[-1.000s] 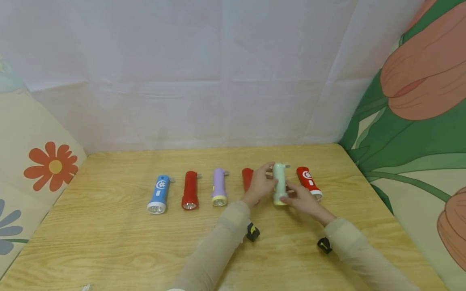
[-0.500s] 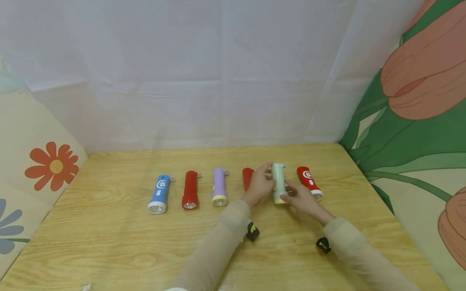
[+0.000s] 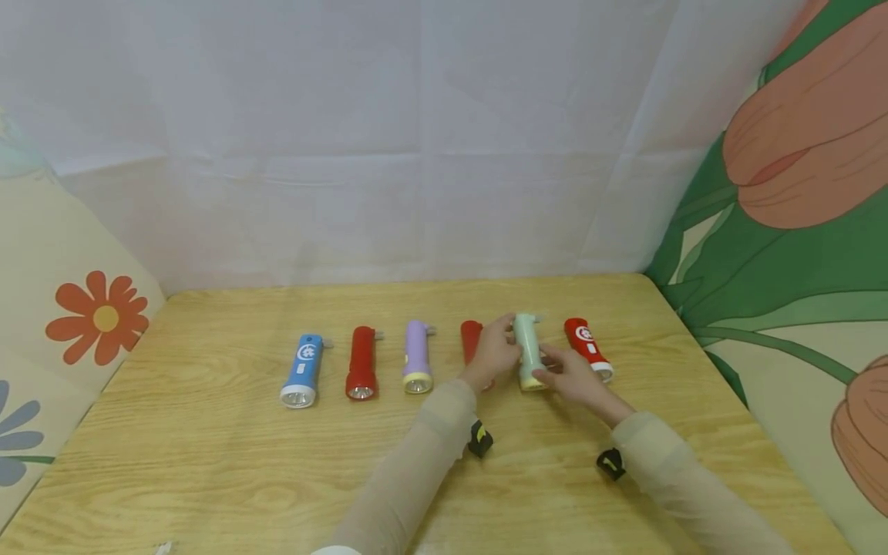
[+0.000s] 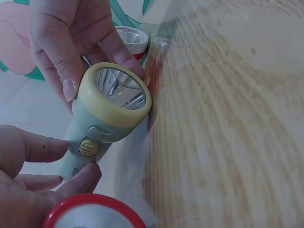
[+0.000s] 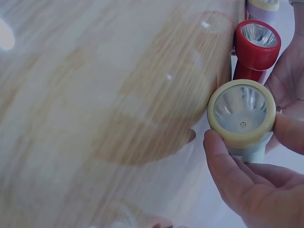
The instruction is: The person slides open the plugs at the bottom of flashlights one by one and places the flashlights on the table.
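A pale green flashlight point(image 3: 529, 351) with a yellow rim lies on the table, its lens end toward me. My left hand point(image 3: 494, 353) grips its barrel near the far end, thumb on one side and fingers on the other. Around the lens end, my right hand point(image 3: 570, 378) pinches the yellow rim point(image 5: 241, 137) between thumb and fingers. A yellow switch point(image 4: 89, 147) shows on the barrel in the left wrist view. Just left of it a red flashlight point(image 3: 471, 339) is partly hidden behind my left hand.
Farther left in the row lie a purple flashlight point(image 3: 417, 354), a plain red flashlight point(image 3: 361, 362) and a blue flashlight point(image 3: 303, 370). A red flashlight with a white emblem point(image 3: 588, 348) lies to the right. White cloth point(image 3: 347, 154) hangs behind the wooden table point(image 3: 208, 462).
Both hands have shifted the green flashlight slightly left, toward the partly hidden red one. Its far end now leans more to the left. The other flashlights stay where they were.
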Available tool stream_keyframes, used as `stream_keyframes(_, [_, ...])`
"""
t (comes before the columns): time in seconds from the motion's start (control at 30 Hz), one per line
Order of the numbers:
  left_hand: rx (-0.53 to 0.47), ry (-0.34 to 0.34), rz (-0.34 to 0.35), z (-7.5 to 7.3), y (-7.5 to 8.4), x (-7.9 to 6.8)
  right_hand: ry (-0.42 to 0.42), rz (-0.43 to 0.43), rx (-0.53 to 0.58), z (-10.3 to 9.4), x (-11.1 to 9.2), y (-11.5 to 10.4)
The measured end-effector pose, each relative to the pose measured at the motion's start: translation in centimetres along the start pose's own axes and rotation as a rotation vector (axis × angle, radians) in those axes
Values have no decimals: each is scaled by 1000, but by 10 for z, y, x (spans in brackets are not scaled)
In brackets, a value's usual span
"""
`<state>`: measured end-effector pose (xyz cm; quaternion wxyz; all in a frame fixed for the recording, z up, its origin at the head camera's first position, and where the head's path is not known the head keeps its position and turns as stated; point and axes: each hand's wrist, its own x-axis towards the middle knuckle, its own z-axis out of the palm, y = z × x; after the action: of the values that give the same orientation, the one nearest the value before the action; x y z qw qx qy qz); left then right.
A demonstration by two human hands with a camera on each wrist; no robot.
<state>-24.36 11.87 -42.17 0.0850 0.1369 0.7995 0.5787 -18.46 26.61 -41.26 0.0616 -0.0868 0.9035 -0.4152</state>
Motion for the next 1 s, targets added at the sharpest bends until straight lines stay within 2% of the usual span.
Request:
stream_keyframes(0.13, [45,-20,-13,1,1,2,-20,26,42,0,0,-1])
stream_keyframes(0.5, [176,-59,-42,2,1,5,-74,95,68,-4,5,3])
stream_keyframes(0.73, [193,-60,-51,3,1,7,-107,121,102,-5,8,4])
stream_keyframes(1.0, [237,-58,-30,3,-1,7,-129,129,156,-7,10,8])
